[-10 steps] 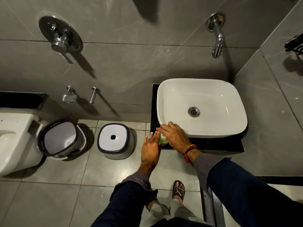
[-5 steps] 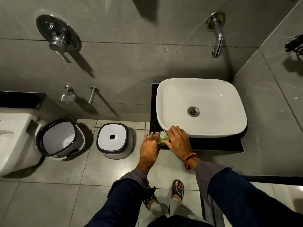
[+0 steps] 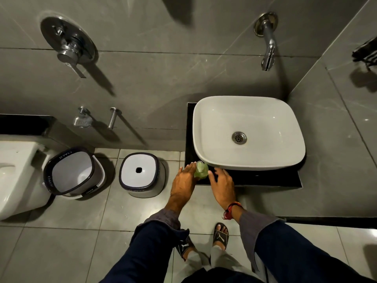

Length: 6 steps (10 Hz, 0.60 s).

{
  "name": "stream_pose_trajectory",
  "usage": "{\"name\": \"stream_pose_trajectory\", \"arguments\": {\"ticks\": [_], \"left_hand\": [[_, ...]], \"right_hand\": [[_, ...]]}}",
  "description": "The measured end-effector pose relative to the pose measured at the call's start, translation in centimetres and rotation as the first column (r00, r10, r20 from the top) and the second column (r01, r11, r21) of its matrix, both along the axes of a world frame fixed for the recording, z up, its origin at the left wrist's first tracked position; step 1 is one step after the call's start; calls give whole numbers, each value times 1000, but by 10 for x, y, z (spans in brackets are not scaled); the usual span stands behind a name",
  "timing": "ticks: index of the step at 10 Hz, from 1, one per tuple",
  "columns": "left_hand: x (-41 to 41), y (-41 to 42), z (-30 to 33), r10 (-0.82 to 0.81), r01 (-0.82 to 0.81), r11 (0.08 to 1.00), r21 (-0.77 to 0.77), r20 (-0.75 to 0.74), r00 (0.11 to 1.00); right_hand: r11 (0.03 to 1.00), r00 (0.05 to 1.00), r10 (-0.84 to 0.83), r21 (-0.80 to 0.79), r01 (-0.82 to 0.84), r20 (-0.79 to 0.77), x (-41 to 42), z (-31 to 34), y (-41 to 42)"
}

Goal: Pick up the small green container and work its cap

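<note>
A grey-tiled bathroom seen from above: a white toilet (image 3: pixel 14 174) at the left edge, then a tilted bin (image 3: pixel 71 174) with a dark rim and an upturned white stool (image 3: pixel 140 174) on the floor (image 3: pixel 61 252), with open tile in front of them. At right, a white basin (image 3: pixel 248 131) sits on a black desk (image 3: pixel 265 178) set into the corner, its front rim overhanging most of the dark surface so that only a narrow strip of desk shows along the front and left edges. A chrome spout (image 3: pixel 267 48) projects from the wall above the basin, and a round chrome mixer (image 3: pixel 68 42) is mounted further left.

Both arms, in dark blue sleeves over grey cuffs, reach forward from the bottom of the frame toward the desk's front left corner. The left hand (image 3: pixel 184 180) is angled right, fingers wrapped against the small green container (image 3: pixel 201 170), grasping it at its side. The container stands at that corner, just in front of the basin's rim, its pale cap end pointing up toward the basin. The right hand (image 3: pixel 222 184), a red thread at the wrist, is released: palm down, fingers spread, fingertips just beside the container without clearly touching it. Two feet in black sandals (image 3: pixel 221 235) stand on the tile below.
</note>
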State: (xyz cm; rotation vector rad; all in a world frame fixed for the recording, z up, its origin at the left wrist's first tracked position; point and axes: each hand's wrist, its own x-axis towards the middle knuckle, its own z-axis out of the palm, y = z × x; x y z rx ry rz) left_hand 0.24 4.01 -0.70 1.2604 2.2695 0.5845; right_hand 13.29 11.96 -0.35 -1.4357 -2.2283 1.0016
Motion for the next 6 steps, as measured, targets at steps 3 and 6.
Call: {"name": "stream_pose_trajectory", "arguments": {"ticks": [3,6], "left_hand": [[16,-10,0,281,-322,941,100,294,913],[-4,-16,6,209,-225,974,29,266,941]], "right_hand": [[900,983,-185,-399,173,8,-40,-4,0],[949,988,-154,-273,157,32,-45,5,2]]}}
